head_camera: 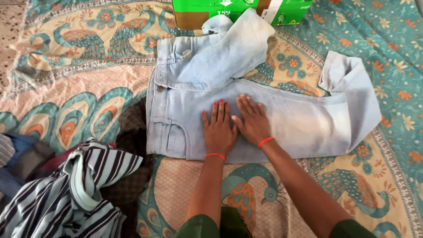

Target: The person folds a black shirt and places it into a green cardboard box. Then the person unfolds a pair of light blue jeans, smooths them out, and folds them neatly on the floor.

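Observation:
A pair of pale blue jeans [304, 119] lies spread on a patterned bedsheet [79, 83], waistband to the left, one leg running right with its end folded up, the other leg bent back toward the top. My left hand [218, 130] and my right hand [252, 121] rest flat side by side on the thigh of the near leg, fingers spread and pointing away from me. Both wrists carry a thin red thread. Neither hand holds anything.
A heap of clothes with a dark and pale striped garment [75, 194] on top sits at the lower left, a brown cloth [132, 132] under it. A green and brown cardboard box [238, 11] stands at the top edge, behind the jeans.

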